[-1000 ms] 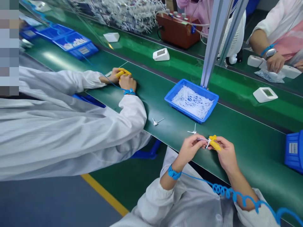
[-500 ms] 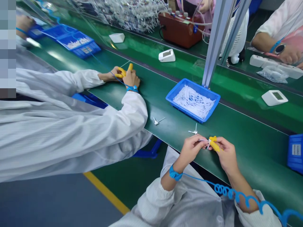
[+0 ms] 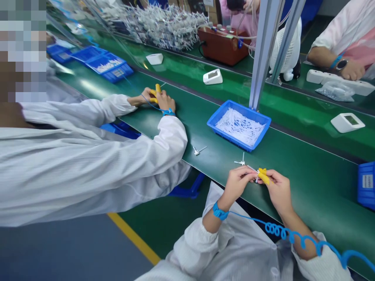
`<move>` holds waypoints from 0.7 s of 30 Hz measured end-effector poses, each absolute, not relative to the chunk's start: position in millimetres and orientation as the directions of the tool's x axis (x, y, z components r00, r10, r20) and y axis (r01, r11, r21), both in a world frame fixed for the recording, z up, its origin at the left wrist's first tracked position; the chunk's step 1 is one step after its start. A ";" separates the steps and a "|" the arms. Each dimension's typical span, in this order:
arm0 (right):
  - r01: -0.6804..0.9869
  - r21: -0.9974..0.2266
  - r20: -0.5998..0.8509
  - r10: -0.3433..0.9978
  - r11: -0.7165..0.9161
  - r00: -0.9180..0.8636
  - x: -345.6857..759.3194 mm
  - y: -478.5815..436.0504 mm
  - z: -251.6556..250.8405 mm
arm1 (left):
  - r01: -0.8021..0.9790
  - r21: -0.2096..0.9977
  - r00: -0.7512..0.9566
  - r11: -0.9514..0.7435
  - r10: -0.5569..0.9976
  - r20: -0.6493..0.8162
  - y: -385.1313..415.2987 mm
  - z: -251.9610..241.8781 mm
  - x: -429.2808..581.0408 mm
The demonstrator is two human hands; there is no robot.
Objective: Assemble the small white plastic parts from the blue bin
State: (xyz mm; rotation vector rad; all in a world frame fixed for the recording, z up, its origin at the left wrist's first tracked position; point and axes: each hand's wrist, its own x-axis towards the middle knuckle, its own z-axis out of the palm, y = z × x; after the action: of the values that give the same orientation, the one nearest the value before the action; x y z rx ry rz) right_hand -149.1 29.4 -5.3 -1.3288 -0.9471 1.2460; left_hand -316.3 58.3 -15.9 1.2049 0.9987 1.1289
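Co-worker's hands (image 3: pixel 166 100): yellow-tipped, well off to the left; I can't make out their hold.
Loose pieces: one (image 3: pixel 197 151) lies on the tabletop (image 3: pixel 319 187), another (image 3: pixel 242 162) just beyond the left hand.
Tray (image 3: pixel 211 124): far side, heaped with white strips.
Left hand (image 3: pixel 238 180): fingers pinched, apparently on the white part's stem.
White part (image 3: pixel 253 169): between both hands, near edge; seemingly being worked at its joint.
Right hand (image 3: pixel 278 186): yellow-tipped fingers closed round the joint.
Next move: calls for a steady stem, I'd say.
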 end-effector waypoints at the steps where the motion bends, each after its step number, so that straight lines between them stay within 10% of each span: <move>1: -0.116 -0.980 -0.175 0.975 -0.159 0.138 -147.7 30.6 -5.2 | -0.121 0.992 0.185 0.032 0.983 -0.009 58.6 -15.7 -316.2; 10: -0.171 -0.974 -0.163 0.983 -0.147 0.082 -141.6 33.2 -4.4 | -0.169 0.975 0.242 0.147 0.965 -0.104 55.2 -17.7 -312.3; 21: 0.173 -0.980 -0.075 0.990 -0.095 0.116 -127.4 26.7 -20.5 | -0.237 0.936 0.327 0.260 0.929 -0.176 60.2 -22.5 -313.0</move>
State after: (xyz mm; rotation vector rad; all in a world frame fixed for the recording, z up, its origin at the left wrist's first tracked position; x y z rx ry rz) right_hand -127.4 26.7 -20.5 -1.4538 -1.2143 1.0993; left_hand -313.0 60.2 -22.5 0.9766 0.8874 0.9483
